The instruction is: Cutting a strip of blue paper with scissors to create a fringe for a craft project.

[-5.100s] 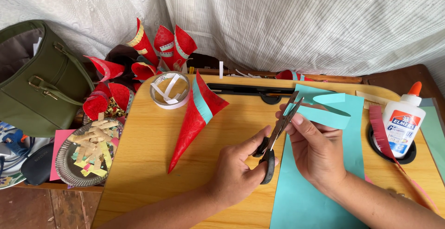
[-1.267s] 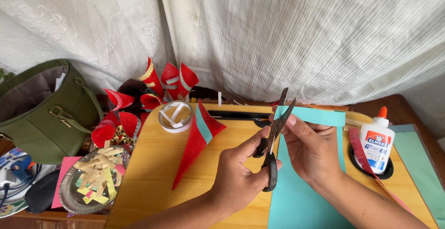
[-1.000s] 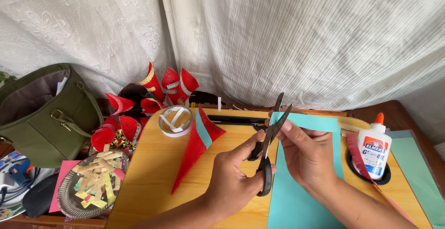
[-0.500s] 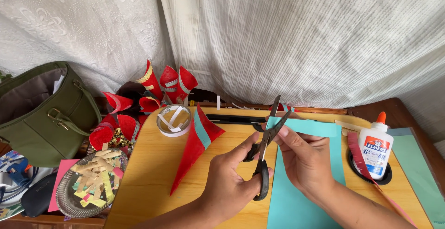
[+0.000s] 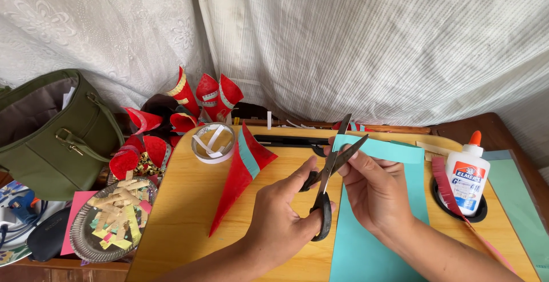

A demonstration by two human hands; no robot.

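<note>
As fingers (image 5: 366,165) pinch teal strip (image 5: 394,150), scissors (image 5: 329,182) open

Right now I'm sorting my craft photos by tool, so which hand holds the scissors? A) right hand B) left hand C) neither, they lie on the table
B: the left hand grips the black scissors, blades open at the teal paper strip held by the right hand.

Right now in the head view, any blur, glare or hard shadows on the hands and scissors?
Head view: even, soft daylight through the curtain; scissors, left hand and right hand sharp, no motion blur; no glare on the blades; only faint soft shadows on the table; slight wide-angle bending at the edges.
</note>
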